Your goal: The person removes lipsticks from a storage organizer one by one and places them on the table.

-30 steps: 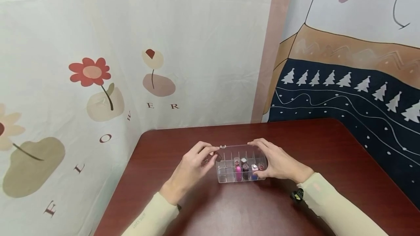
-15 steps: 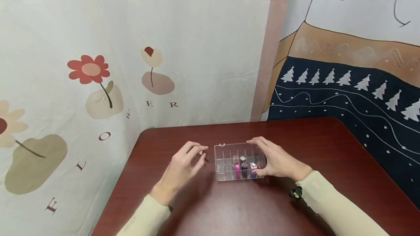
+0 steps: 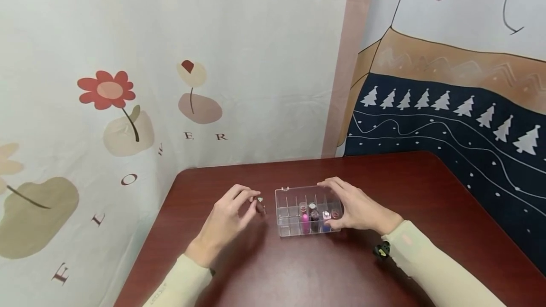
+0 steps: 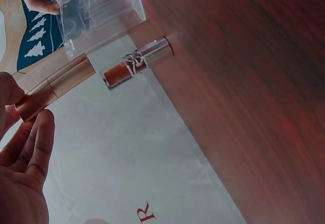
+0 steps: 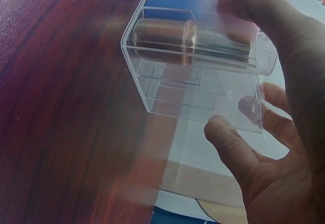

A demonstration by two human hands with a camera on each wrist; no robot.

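Your left hand (image 3: 222, 219) pinches a near-upright copper metallic tube (image 4: 56, 88) left of the clear compartmented plastic box (image 3: 284, 229) your right hand (image 3: 360, 207) grips.

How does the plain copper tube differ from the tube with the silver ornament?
The copper tube shows one plain metallic colour; the ornamented tube is partly orange and partly silvery. The left hand pinches the copper tube; no hand touches the ornamented tube. Both are slim and, in the left wrist view, roughly parallel.
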